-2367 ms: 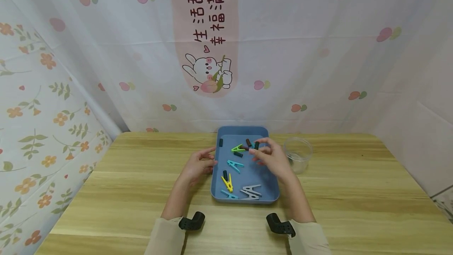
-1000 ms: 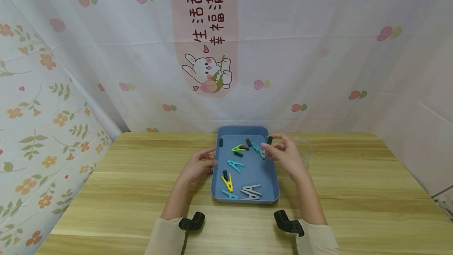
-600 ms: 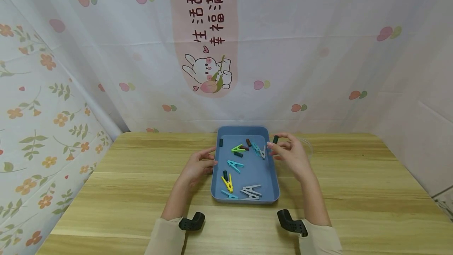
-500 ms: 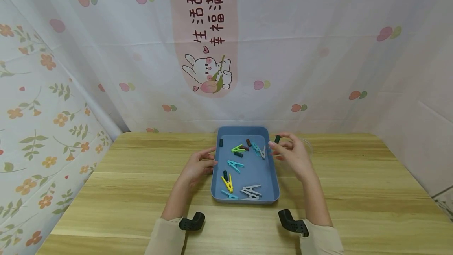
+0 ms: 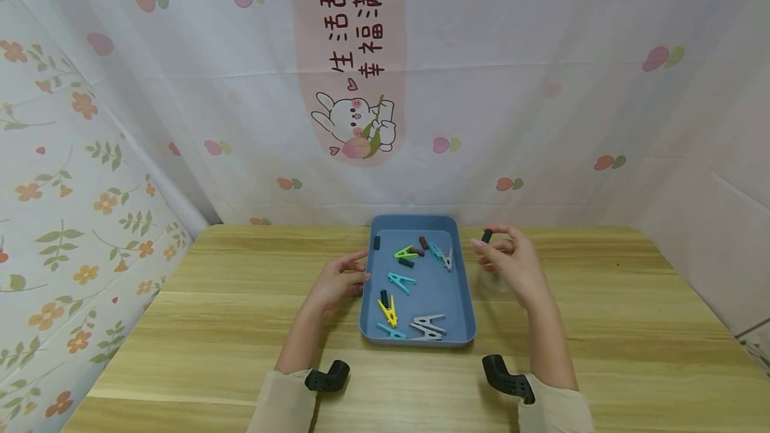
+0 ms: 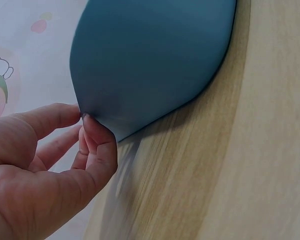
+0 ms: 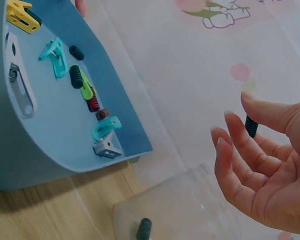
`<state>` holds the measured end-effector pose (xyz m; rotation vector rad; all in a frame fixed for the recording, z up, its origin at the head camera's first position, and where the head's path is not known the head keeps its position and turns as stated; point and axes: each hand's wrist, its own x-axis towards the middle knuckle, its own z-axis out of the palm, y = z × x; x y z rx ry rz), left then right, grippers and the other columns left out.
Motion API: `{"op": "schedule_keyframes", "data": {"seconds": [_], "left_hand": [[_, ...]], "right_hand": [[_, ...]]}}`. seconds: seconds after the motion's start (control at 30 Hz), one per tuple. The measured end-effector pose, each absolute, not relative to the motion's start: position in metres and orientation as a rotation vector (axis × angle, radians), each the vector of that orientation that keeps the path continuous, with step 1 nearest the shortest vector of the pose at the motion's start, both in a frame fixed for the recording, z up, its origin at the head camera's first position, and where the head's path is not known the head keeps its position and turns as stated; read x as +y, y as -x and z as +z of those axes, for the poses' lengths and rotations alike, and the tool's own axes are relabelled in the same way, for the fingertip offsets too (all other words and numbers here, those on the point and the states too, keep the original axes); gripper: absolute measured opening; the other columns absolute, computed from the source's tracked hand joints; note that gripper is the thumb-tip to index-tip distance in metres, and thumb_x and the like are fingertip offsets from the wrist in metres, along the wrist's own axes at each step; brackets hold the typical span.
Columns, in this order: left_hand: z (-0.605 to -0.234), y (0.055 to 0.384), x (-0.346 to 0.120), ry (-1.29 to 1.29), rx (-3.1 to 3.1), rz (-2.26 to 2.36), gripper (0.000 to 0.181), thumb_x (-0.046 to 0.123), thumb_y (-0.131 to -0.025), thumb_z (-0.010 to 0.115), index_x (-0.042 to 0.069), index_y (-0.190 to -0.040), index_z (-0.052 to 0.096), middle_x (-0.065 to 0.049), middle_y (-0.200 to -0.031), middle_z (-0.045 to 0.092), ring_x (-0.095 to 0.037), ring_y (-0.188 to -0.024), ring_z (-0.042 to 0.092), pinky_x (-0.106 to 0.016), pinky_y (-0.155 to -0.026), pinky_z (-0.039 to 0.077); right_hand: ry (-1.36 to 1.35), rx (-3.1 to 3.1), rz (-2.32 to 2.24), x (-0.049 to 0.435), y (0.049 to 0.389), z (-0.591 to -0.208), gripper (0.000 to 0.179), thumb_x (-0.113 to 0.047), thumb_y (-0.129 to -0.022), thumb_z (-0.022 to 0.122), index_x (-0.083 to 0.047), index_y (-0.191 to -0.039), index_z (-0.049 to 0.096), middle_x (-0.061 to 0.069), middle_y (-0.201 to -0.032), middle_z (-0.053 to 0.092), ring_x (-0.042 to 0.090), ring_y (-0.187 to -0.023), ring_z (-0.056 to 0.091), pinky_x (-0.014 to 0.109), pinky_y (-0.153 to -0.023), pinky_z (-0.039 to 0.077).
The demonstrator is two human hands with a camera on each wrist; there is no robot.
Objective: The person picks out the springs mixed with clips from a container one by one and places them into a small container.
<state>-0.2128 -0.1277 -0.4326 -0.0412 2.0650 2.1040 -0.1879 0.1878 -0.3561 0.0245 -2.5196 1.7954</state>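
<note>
My right hand pinches a dark green spring between thumb and fingers, to the right of the blue tray. In the right wrist view this spring is held above a clear plastic container with another dark green spring in it. My left hand pinches the tray's left rim, its thumb and index finger on the edge in the left wrist view. In the tray lie a yellow clothespin, a lime green clothespin, several blue and grey clothespins, and several dark green and brown springs.
The tray and container stand on a wooden table. A white patterned curtain hangs behind it, and a flowered cloth hangs at the left. In the head view, my right hand hides most of the container.
My right hand has carried the dark green spring rightward, from above the tray's far right part to over the clear container. The left hand stays at the tray's rim.
</note>
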Motion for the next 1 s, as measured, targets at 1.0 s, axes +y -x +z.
{"op": "schedule_keyframes", "data": {"seconds": [1.0], "left_hand": [[-0.432,0.219,-0.126,0.086,2.073,2.075,0.056,-0.007,-0.09,0.064,0.003,-0.144,0.053,-0.011,-0.104,0.052,-0.015,-0.081,0.056,-0.023,-0.07,0.052]], "right_hand": [[-0.007,-2.622,1.65,0.215,0.185,-0.352,0.06,-0.03,-0.099,0.064,0.006,-0.141,0.042,-0.002,-0.079,0.068,0.008,-0.067,0.063,0.02,-0.069,0.055]]}}
